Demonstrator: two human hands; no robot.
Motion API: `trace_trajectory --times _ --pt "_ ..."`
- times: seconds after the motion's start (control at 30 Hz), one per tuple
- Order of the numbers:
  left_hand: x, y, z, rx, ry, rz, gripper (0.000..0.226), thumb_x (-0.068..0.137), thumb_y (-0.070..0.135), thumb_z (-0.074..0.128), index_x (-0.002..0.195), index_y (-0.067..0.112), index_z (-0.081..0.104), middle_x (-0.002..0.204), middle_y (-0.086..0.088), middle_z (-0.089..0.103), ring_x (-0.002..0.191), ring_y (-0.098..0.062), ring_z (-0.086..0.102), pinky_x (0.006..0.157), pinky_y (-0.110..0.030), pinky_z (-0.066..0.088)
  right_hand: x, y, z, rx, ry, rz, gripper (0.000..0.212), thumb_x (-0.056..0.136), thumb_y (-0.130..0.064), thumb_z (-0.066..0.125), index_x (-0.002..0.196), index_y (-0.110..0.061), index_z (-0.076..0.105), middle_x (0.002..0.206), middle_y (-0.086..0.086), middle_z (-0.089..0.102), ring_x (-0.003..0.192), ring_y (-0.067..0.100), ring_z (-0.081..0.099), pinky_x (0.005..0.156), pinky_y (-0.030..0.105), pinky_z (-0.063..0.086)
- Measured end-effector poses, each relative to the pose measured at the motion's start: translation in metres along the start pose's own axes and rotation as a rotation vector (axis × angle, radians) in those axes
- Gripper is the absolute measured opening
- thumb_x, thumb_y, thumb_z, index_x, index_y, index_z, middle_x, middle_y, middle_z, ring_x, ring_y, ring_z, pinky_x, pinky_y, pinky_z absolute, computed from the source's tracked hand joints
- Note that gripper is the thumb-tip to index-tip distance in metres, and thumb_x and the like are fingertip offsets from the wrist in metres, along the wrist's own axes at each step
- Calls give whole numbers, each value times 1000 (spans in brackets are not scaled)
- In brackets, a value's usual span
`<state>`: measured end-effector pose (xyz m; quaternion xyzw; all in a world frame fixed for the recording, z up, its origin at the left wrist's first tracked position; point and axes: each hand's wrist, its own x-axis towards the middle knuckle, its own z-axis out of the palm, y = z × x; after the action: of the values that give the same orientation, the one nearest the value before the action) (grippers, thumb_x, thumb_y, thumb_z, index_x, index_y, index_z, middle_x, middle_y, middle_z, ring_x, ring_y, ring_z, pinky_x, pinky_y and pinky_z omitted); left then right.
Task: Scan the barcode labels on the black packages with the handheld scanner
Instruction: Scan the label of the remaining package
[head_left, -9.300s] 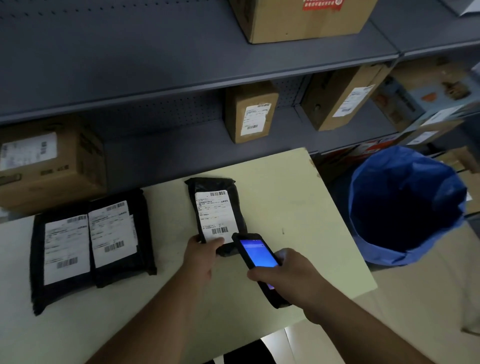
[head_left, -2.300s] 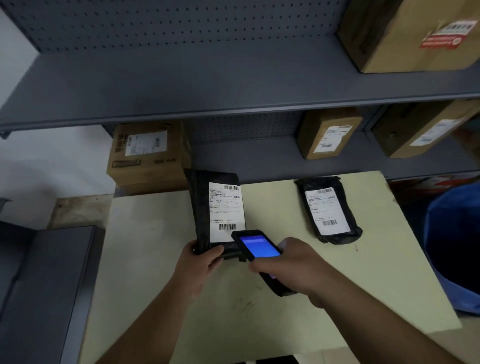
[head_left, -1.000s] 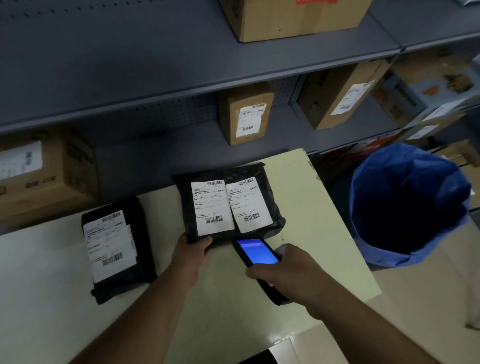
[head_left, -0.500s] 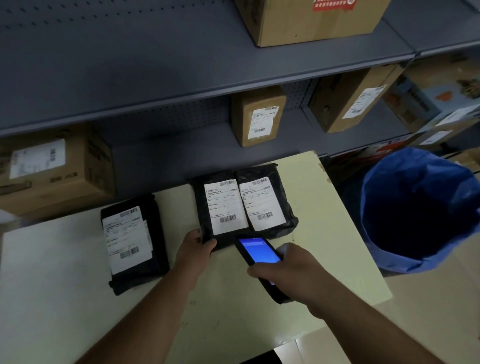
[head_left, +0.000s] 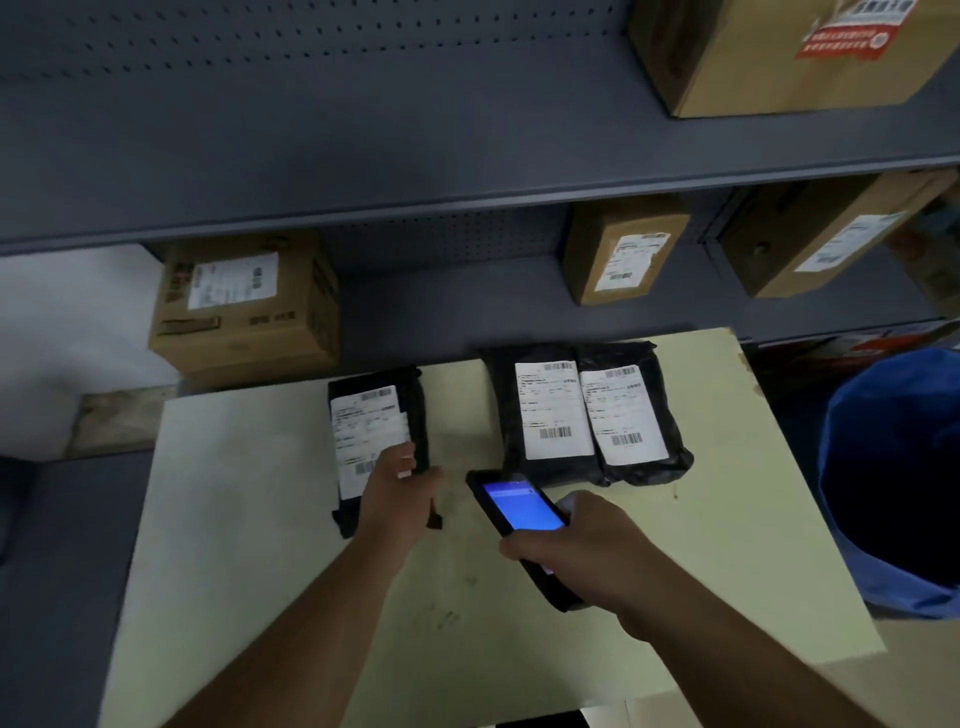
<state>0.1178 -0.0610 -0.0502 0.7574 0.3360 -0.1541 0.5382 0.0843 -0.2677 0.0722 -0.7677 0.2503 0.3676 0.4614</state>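
Observation:
Three black packages with white barcode labels lie on a pale yellow table (head_left: 249, 519). Two of them sit side by side at the back right: one package (head_left: 545, 415) and its right neighbour (head_left: 631, 415). The third package (head_left: 374, 431) lies further left. My left hand (head_left: 402, 488) rests on its near end, fingers curled over its lower right edge and covering part of the label. My right hand (head_left: 582, 545) grips the handheld scanner (head_left: 519, 506), whose blue screen is lit; its head points toward the near edge of the pair.
Grey metal shelves (head_left: 415, 156) stand behind the table, with cardboard boxes (head_left: 244, 301) (head_left: 623, 249) (head_left: 821, 239) (head_left: 779, 52) on them. A blue-lined bin (head_left: 898, 483) stands right of the table. A grey surface (head_left: 62, 571) lies to the left.
My left hand has left the pair of packages and moved left onto the third package. The scanner stays in my right hand. The view has shifted left.

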Motion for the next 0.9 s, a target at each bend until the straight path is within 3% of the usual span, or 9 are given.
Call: trace_trajectory --times 0.2,0.33,0.4,0.53,0.6,0.77,0.9 --pt "6 -23 -49 -31 252 -52 55 92 18 72 142 16 51 137 -10 63 108 -22 60 91 -33 50 0 -11 36 -82 -28 -5 46 71 -36 87 103 -11 66 76 -1 68 56 11 60 48 21 47" --pt "14 -37 -67 28 277 -120 73 88 26 76 152 11 44 149 -16 56 130 -33 59 106 -43 50 4 -17 56 -125 -31 -7 50 70 -38 86 105 -8 68 76 -1 67 56 12 59 51 23 46" --pt "18 -43 -68 43 247 -146 74 88 27 76 153 11 44 150 -17 55 126 -32 61 100 -38 51 7 -20 63 -135 -35 0 50 69 -39 86 103 -9 68 78 0 67 57 13 59 52 23 47" --pt "28 -51 -62 64 147 -188 64 83 31 78 140 12 57 132 -12 68 93 -24 64 79 -33 54 12 -23 74 -149 -57 11 49 71 -37 86 105 -8 66 76 -1 65 53 11 57 48 21 45" --pt "31 -51 -56 49 132 -228 69 76 39 82 135 12 57 127 -10 67 95 -25 66 79 -34 56 14 -24 77 -148 -57 17 49 70 -38 86 104 -9 66 76 0 65 55 12 57 50 22 46" --pt "45 -46 -41 85 174 -291 111 51 61 85 142 13 42 135 -12 57 118 -36 63 97 -52 57 20 -22 79 -127 -44 46 49 67 -39 85 100 -10 65 74 -1 64 54 12 56 51 24 47" --pt "52 -42 -34 144 184 -322 105 58 58 89 139 11 41 135 -13 54 121 -38 60 99 -52 55 22 -22 75 -103 -39 54 44 68 -36 86 97 -10 65 73 -1 63 51 11 55 49 23 48"
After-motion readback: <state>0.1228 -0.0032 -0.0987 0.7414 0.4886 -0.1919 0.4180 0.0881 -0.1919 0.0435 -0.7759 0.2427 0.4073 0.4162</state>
